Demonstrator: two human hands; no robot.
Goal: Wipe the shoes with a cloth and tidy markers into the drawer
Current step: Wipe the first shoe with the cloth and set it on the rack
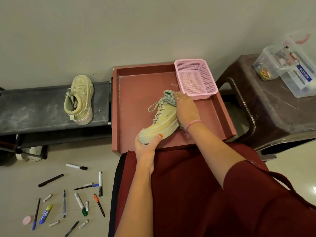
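Shoe in hand sits in the red drawer, toe toward me, heel toward the pink basket. I judge wiping is under way on this one — not finished. The checked cloth lies over the heel collar, pressed there by my right hand, fingers laid fairly flat on the cloth and the shoe's side; whether any fingers curl under the cloth I cannot tell. Left hand grips the toe, thumb over the top, steadying it. Second shoe lies on its side on the dark bench, well apart, still dusty-looking — I take it as pending. Markers lie scattered on the floor at lower left; none in the drawer, so tidying is not yet begun.
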